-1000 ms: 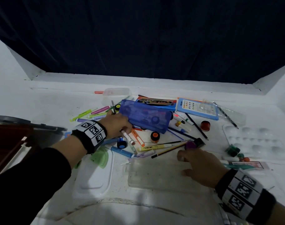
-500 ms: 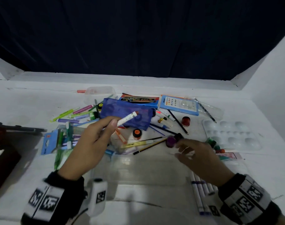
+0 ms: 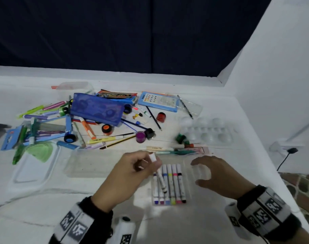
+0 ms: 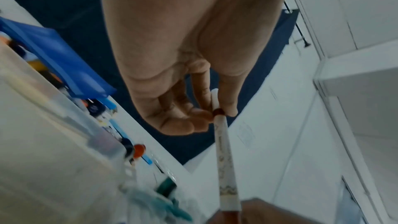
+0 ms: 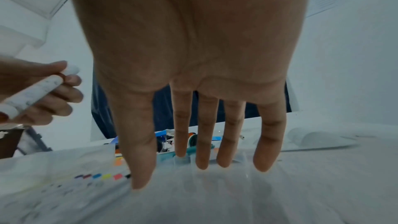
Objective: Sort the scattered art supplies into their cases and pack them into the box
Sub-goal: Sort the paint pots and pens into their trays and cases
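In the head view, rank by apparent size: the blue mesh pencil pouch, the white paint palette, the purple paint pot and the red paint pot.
1. Blue mesh pencil pouch and white paint palette: similar extent, not ranked.
2. Purple paint pot and red paint pot: look alike; the purple one lies nearer the camera, so left tied.

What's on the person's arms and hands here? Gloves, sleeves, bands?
Both hands are bare: left hand, right hand. Each wrist carries a black band with white square-code tags. A white tagged camera block sits by the left wrist. Sleeves look dark.
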Demonstrator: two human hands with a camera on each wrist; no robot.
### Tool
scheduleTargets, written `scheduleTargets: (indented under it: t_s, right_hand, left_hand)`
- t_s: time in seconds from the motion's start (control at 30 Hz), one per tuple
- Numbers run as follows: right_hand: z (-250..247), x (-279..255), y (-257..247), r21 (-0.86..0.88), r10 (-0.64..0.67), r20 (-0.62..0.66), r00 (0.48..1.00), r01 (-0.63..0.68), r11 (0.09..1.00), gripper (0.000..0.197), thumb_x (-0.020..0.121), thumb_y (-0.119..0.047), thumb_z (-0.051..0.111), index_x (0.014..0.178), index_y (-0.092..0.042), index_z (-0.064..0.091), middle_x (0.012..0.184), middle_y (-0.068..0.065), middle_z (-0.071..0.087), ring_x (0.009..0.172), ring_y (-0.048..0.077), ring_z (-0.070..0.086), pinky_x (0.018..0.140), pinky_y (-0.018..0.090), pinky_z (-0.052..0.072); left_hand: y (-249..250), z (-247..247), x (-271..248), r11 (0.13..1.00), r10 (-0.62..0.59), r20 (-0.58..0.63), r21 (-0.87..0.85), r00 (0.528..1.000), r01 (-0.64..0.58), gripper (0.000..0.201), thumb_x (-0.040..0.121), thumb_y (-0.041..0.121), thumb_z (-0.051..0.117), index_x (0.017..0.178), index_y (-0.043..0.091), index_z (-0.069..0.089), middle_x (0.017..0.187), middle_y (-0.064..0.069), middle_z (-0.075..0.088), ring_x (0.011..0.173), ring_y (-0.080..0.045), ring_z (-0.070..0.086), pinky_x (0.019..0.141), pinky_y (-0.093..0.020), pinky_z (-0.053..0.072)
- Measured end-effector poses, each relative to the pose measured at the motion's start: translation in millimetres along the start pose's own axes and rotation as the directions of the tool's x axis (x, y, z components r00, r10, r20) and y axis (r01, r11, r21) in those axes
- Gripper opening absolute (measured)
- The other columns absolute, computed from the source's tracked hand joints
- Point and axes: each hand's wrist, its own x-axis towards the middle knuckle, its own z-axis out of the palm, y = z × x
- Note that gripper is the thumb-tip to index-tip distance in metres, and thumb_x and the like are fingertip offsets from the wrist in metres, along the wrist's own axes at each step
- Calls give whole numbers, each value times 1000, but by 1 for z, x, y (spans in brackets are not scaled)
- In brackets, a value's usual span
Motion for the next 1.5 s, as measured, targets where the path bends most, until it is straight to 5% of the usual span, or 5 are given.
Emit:
scheduleTargets:
  t_s: [0.23, 0.67, 1.03, 1.33, 1.5]
  right_hand:
    - [2, -3, 6, -155, -59, 121, 991, 77, 985, 81, 76, -50, 74, 146, -31, 38, 147, -13, 40, 132, 12, 38, 109, 33, 36]
    - [-9, -1, 10, -173, -99, 157, 983, 126, 977, 73, 80, -43, 74, 143, -25, 44, 147, -11, 43, 133, 12, 39, 109, 30, 37]
    - [-11, -1, 8, -201, -144, 157, 977, 174, 964, 63, 78, -43, 73, 136, -29, 51, 137, -10, 49, 124, 14, 45, 101, 33, 43]
    - [-14, 4, 4, -256, -140, 173, 975, 182, 949, 71, 76, -47, 75, 140, -31, 47, 139, -11, 47, 126, 13, 45, 101, 32, 43]
    - [-19, 6, -1, -311, -135, 186, 973, 189, 931, 71, 76, -46, 76, 139, -29, 48, 137, -8, 53, 123, 16, 51, 100, 32, 42]
  left_hand:
    - [-9, 81, 38, 981, -139, 82, 149, 987, 126, 22, 85, 28, 78, 101, 26, 63, 70, 3, 69, 66, -10, 69, 70, -30, 57]
    - [-15, 106, 72, 741, -184, 96, 667, 978, 74, 42, 80, 51, 77, 102, 20, 61, 87, 3, 65, 80, -15, 61, 69, -29, 47]
    - [-11, 102, 48, 389, -170, 360, 880, 917, -273, 76, 78, 70, 64, 136, 23, 49, 135, -1, 40, 118, -23, 40, 95, -41, 42]
    - [-1, 114, 55, 257, -216, 286, 939, 934, -229, 65, 69, 68, 74, 115, 23, 65, 123, 5, 59, 114, -24, 49, 95, -44, 41]
    - [2, 112, 53, 310, -200, 296, 923, 934, -226, 61, 69, 67, 75, 111, 23, 65, 113, 6, 62, 105, -22, 49, 85, -39, 40]
